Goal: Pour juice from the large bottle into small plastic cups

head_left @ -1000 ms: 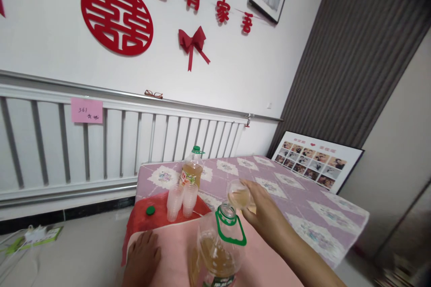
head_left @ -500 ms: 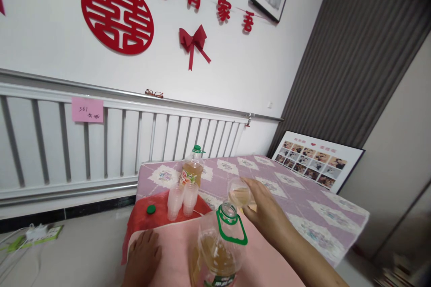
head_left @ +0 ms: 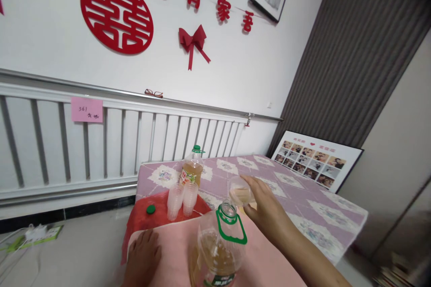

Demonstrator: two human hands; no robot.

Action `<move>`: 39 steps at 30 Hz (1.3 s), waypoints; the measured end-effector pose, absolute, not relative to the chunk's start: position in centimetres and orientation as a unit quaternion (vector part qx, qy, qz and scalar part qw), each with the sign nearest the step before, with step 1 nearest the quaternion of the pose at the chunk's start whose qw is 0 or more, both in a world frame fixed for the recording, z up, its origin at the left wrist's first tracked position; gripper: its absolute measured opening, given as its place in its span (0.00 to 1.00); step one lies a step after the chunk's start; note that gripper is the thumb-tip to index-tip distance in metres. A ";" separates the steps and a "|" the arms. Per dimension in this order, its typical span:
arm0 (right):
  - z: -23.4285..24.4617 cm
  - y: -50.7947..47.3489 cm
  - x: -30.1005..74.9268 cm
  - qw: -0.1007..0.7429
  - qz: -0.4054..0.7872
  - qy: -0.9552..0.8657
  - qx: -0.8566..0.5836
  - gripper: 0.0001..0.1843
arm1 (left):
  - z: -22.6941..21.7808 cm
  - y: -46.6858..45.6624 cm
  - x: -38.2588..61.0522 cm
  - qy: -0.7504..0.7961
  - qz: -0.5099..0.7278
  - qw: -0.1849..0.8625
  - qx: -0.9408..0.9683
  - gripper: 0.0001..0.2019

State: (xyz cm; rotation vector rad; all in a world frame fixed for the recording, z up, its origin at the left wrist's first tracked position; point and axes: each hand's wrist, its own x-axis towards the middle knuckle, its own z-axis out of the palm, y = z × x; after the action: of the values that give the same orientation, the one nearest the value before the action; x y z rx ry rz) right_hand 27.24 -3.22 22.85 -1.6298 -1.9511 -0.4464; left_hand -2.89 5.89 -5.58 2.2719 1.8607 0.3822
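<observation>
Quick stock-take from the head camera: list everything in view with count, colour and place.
open bottle: 1, clear, amber drink, green handle, front centre
capped bottle: 1, amber, green cap, behind the cups
cup stacks: 2, clear, on the red cloth
loose cap: 1, green, on red cloth
filled cup: 1, clear, pale drink, in the right hand
bedspread: 1, purple, patterned
glasses: 1, on the rail
pink note: 1, on the slats
photo board: 1, against the curtain
left hand: flat on pink cloth
right hand: holds the filled cup

Bare forearms and hands, no sleeves or jewellery
</observation>
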 end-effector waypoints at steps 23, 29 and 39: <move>23.0 -3.1 27.4 0.262 -0.237 -0.748 -0.562 0.34 | -5.4 5.9 -2.9 0.625 0.140 0.094 0.762 0.22; 22.8 -3.2 27.4 0.249 -0.251 -0.752 -0.557 0.35 | -5.7 6.0 -3.0 0.623 0.141 0.094 0.763 0.22; 22.8 -3.4 27.2 0.197 -0.280 -0.758 -0.554 0.36 | -5.7 6.0 -2.9 0.625 0.142 0.097 0.761 0.23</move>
State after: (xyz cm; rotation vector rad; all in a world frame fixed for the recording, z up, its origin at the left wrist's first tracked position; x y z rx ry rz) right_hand 27.16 -3.37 22.76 -1.5527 -2.1241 -0.7852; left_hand -2.94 5.97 -5.70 2.2540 1.8510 0.4192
